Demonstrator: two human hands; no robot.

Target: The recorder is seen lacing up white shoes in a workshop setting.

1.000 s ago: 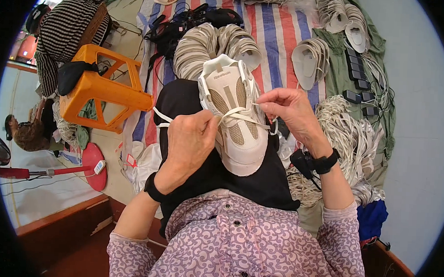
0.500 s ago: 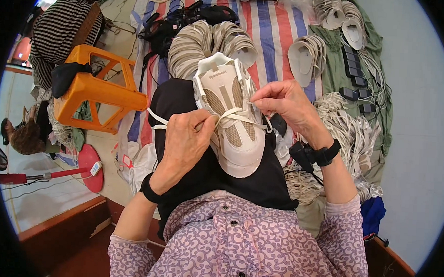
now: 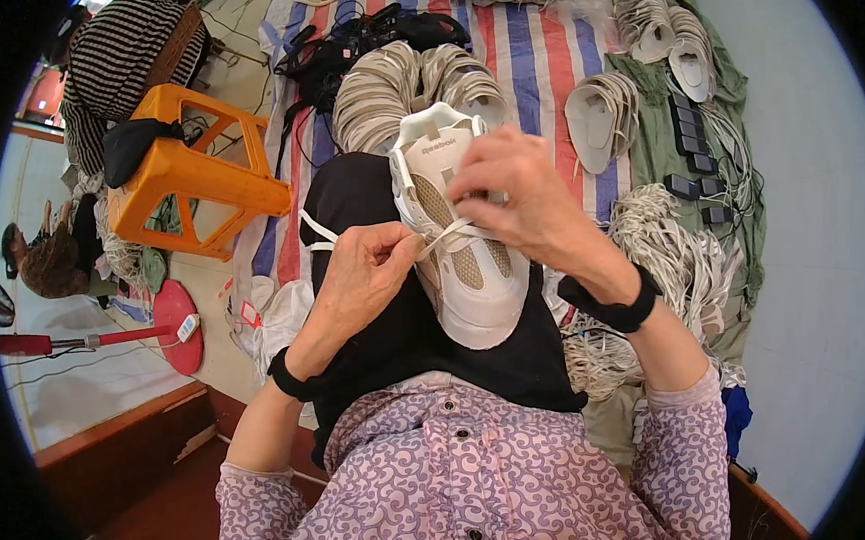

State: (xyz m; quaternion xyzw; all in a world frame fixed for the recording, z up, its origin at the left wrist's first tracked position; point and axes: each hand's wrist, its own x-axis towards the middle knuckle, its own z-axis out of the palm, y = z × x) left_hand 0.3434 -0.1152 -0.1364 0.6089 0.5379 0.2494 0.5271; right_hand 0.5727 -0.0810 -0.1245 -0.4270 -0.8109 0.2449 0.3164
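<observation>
Shoe [image 3: 479,306], white and beige: on black cloth [image 3: 352,191] over the lap, toe toward the body, apparently so its lacing lies within reach. Lace [image 3: 450,233], white: crossed over the tongue; pinched by left hand [image 3: 363,267], seemingly for tension. Shoe lies just right of that hand, partly beneath right hand [image 3: 527,197]: fingers bent, blurred, grip cannot be told. Beyond: stacked uppers [image 3: 370,98], striped sheet [image 3: 524,62].

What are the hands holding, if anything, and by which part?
Left hand: the lace, pinched just left of where it crosses the shoe. Right hand: over the shoe, hold can't be told.
</observation>
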